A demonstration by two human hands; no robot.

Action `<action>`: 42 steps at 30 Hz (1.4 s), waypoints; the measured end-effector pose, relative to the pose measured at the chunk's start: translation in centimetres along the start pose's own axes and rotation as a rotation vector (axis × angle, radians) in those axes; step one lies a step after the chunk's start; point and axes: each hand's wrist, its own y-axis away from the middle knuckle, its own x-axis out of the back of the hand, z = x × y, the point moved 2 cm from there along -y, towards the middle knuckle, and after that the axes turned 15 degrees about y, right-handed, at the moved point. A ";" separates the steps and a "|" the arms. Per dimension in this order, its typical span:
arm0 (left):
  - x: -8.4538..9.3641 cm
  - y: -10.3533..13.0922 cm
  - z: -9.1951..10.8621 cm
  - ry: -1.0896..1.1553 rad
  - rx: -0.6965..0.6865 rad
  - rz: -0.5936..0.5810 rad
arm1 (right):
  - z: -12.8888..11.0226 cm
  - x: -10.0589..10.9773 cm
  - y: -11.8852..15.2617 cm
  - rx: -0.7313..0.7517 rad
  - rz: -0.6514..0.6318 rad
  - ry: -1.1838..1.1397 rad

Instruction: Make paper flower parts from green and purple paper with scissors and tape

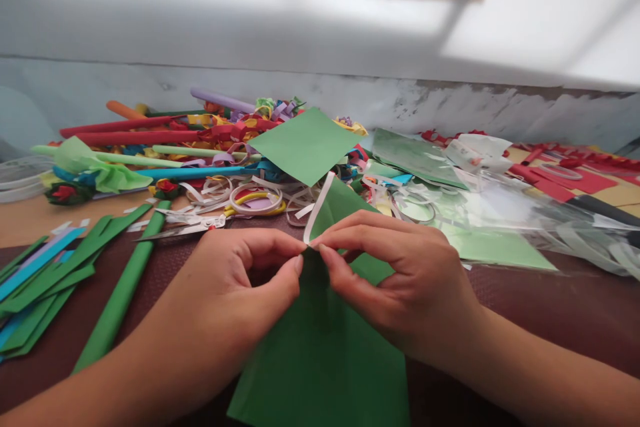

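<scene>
In the head view a dark green sheet of paper stands between my hands, with a thin white tape strip along its upper left edge. My left hand is closed, thumb and index finger pinching the paper's edge at the strip's lower end. Right beside it my right hand pinches the same spot, its fingertips almost touching the left ones. Fingers hide exactly how each one grips the paper and the tape. Just beyond lies a lighter green square of paper on the pile.
Scissors with yellow handles and tape rolls lie behind my left hand. A green paper tube and cut paper strips are at left. Rolled colored paper is heaped behind; plastic-wrapped green sheets lie at right.
</scene>
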 end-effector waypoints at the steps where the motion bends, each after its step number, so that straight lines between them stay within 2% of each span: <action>1: 0.1 -0.1 -0.1 0.036 0.012 -0.005 | 0.0 0.0 0.0 -0.004 0.001 0.004; 9: 0.5 -0.6 -0.5 0.183 0.107 -0.025 | 0.6 -0.1 -0.2 -0.046 0.012 0.006; 14: 0.3 -0.5 -0.1 0.192 0.086 0.018 | 0.7 -0.2 0.0 0.067 0.057 -0.016; 17: 0.1 -0.4 0.0 0.241 0.089 -0.019 | 0.8 -0.4 0.1 0.098 0.059 -0.016; 24: -0.1 -0.2 -0.2 0.361 0.087 -0.124 | 1.2 -0.4 -0.3 -0.022 0.053 -0.145; 29: 0.4 0.0 -0.2 0.217 0.061 -0.131 | 1.4 -0.2 -0.3 0.037 0.066 -0.010; 33: 0.3 -0.1 0.0 0.078 0.048 -0.136 | 1.9 0.1 -0.4 0.120 -0.034 0.183; 37: 0.1 -0.2 0.1 -0.021 0.099 -0.186 | 2.0 0.6 -0.7 0.195 -0.115 0.196; 42: 0.6 -0.3 0.1 -0.139 0.098 -0.114 | 1.6 0.8 -0.7 0.174 -0.194 0.200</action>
